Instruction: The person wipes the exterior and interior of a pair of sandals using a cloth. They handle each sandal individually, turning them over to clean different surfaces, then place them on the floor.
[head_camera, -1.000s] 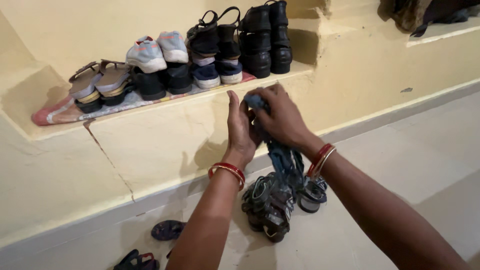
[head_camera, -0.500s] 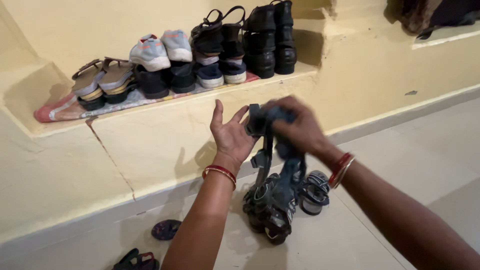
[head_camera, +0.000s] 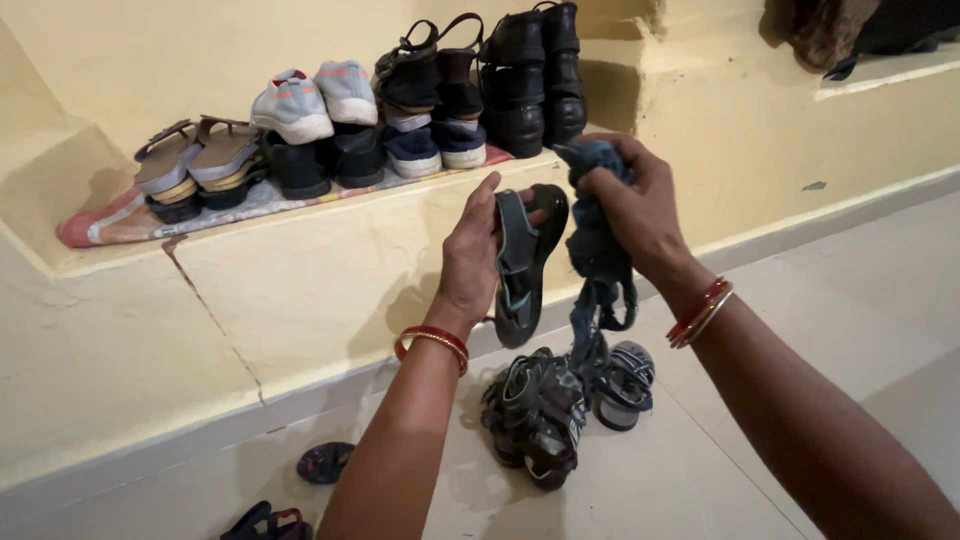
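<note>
Resting against left hand (head_camera: 470, 262) fingers (head_camera: 485, 195), dark sandal (head_camera: 522, 265) upright, sole outward.

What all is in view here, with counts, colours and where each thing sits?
sandal: one, black with teal straps, held up in the left hand
cloth: one, dark blue, hanging from the right hand
floor sandals: a heap of several, dark, on the floor below the hands
loose sandals: two, dark, on the floor at lower left
shelf shoes: about a dozen stacked; tan sandals, grey sneakers, black shoes, on the ledge
mat: one, pink striped, under the shelf shoes
ledge: one, yellow, along the wall
bangles: red and gold, on both wrists
left hand: grip on the sandal
right hand: grip on the cloth
</note>
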